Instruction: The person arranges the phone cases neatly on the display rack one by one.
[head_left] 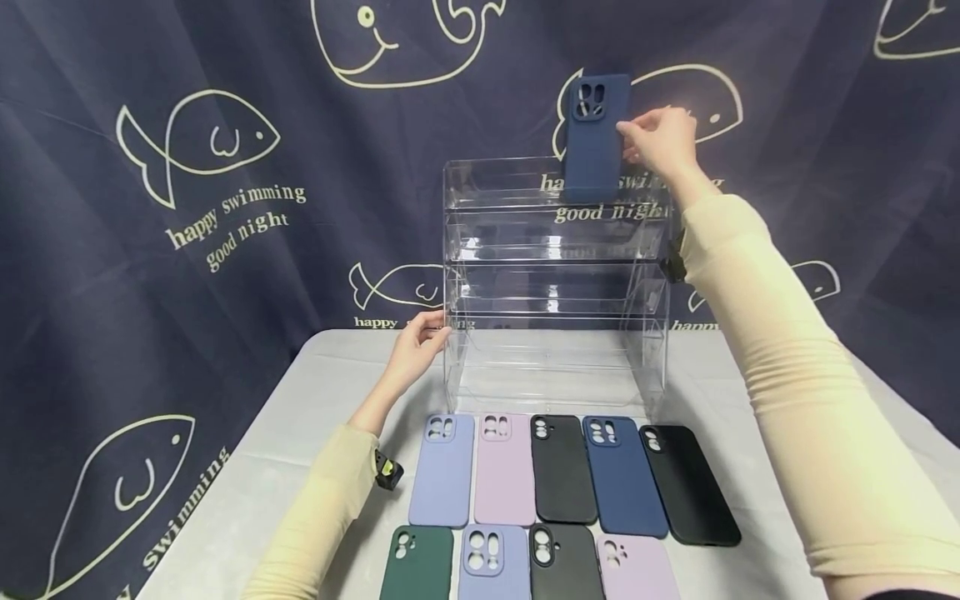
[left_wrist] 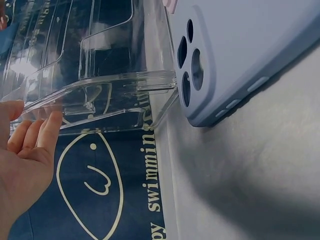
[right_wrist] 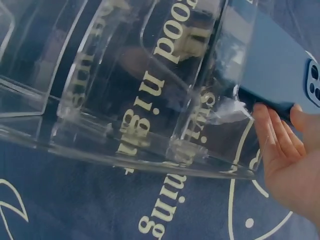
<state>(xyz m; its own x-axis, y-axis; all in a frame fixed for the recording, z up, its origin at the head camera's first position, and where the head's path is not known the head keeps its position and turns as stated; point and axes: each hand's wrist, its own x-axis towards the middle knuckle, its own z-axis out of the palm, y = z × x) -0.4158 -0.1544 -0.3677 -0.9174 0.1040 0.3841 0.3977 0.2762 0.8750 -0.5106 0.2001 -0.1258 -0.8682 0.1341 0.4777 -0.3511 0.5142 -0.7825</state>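
Closest to me, along the bottom of the frame, four phone cases lie in a row on the white-covered table (head_left: 330,379): a dark green case (head_left: 416,567), a periwinkle case (head_left: 498,586), a matt black case (head_left: 566,571) and a pale lilac case (head_left: 639,571) (the frame's lower edge cuts them all off). Just above lies a second row of five, running from lower centre towards lower right: periwinkle, lilac, black, navy, black, each with its camera cutouts at the upper end.

Beyond them, in the centre, stands a tiered clear plastic rack (head_left: 555,317). At its left side the person's left hand (head_left: 416,346) grips the edge between thumb and fingers. At upper right, the right hand (head_left: 667,142) pinches a navy blue phone case (head_left: 596,154) by its right-hand edge, keeping it upright at the rack's top tier; its lower end shows through the clear plastic, though I can't tell whether it rests there.

Behind everything hangs a dark blue cloth (head_left: 375,208) printed with cream fish and lettering.
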